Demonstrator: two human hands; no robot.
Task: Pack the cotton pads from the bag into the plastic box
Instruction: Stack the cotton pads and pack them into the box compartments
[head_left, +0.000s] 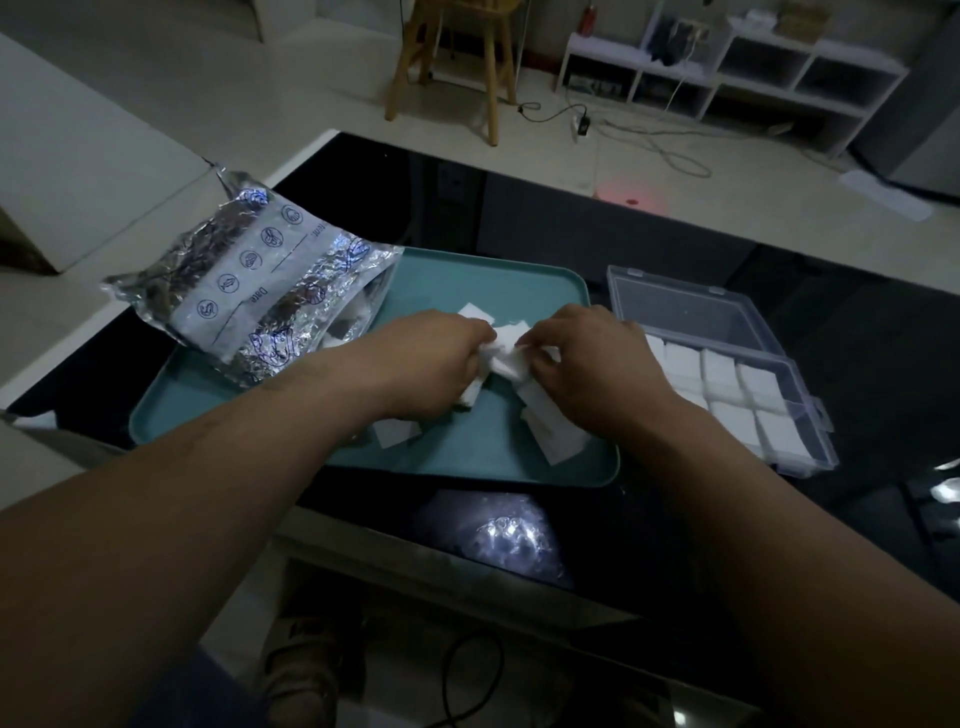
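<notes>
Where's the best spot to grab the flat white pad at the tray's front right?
Probably pinch the cotton pad by its near corner, coming from the front edge of the tray. It lies flat, so a fingertip must slide under an edge, and that corner is bare while the right hand covers its far end.

Seen from tray (467, 275) centre: bag (249, 280) obstructs 10 o'clock; plastic box (691, 306) walls 3 o'clock; 12 o'clock bare.
</notes>
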